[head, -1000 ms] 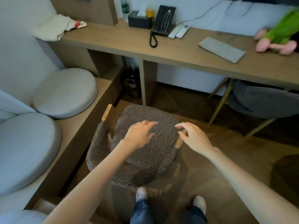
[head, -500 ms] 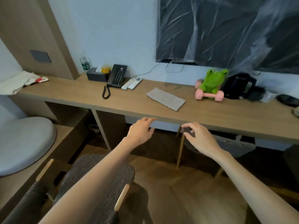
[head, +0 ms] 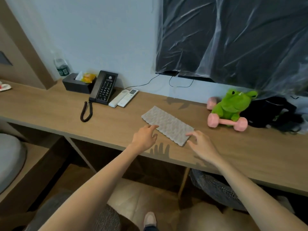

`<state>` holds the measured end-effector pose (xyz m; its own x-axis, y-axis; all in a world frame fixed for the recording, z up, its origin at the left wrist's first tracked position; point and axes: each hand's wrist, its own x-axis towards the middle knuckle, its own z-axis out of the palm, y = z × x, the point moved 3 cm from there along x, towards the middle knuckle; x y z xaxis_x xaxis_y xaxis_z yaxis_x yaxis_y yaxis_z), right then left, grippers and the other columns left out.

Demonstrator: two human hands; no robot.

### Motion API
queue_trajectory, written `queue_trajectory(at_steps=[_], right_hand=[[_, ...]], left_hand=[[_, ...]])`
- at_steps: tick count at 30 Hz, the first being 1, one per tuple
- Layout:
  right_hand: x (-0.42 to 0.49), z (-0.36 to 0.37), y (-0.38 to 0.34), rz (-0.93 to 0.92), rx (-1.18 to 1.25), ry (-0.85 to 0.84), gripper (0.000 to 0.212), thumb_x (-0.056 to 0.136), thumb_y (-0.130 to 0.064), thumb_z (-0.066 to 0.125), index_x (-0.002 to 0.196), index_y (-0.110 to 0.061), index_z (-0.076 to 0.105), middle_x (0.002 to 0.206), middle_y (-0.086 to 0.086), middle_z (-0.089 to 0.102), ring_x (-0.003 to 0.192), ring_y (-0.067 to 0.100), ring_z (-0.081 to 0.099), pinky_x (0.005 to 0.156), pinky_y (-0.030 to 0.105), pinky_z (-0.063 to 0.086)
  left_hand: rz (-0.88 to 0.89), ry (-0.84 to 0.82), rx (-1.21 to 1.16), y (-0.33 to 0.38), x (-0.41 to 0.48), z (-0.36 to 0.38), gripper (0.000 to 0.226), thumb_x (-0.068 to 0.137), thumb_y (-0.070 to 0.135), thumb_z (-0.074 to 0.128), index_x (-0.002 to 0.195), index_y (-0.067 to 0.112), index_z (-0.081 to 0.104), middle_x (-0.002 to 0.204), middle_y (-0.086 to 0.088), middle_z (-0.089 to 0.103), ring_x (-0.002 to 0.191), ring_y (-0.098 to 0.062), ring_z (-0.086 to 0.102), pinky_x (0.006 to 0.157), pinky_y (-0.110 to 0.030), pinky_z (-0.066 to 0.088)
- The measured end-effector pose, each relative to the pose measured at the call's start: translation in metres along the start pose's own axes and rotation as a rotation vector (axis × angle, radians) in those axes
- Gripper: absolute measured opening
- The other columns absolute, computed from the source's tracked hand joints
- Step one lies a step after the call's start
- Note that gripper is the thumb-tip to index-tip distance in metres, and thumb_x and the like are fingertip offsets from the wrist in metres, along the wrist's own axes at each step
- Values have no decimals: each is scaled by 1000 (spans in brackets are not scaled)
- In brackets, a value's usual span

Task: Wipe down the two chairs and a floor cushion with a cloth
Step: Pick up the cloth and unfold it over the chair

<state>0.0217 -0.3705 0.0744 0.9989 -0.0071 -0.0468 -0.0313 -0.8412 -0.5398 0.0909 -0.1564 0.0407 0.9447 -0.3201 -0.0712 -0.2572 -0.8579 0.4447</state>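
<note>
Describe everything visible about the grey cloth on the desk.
The cloth is a pale grey rectangle with a bumpy, woven-looking texture and wavy edges. It lies flat on the wooden desk, set askew, its long side running from far left to near right, between the remotes and the frog toy. The left hand is at its near long edge and the right hand at its near right corner, fingers spread; neither grips it, and whether they touch it cannot be told.
</note>
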Motion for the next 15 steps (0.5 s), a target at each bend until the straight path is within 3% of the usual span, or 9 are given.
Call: queue_trajectory(at_steps=[3,5,8,15], right_hand=[[55,13,15,58,20,-28,31,92,-8,55,120,-18,62,127,3,55,106,17,53,86,29,43],[87,21,27,84,28,-38,31,92,-9,55,120,-21,61,129,1,53,103,15,52,83,27,41],[129,36,46,97,5,-71,32,93,-11,53,122,-22,59,131,0,52,114,17,50,85,29,41],[224,83,75,96,9,-177,34,94,-13,54,127,-17,56,133,5,52,123,25,47,104,39,39]], left_hand=[[-56,-32,-44,-16,49,21,41,98,31,46,139,29,41,139,-3,47,116,-24,53,79,-34,46],[-116,-36,-77,-25,72,36,41,98,33,46,139,28,42,141,-3,46,118,-24,51,85,-38,49],[-239,-27,-160,-36,97,58,43,98,38,45,139,27,42,137,-7,48,123,-27,47,93,-42,47],[-447,14,-359,-50,128,112,54,91,48,54,139,29,38,120,-9,46,115,-28,38,93,-31,32]])
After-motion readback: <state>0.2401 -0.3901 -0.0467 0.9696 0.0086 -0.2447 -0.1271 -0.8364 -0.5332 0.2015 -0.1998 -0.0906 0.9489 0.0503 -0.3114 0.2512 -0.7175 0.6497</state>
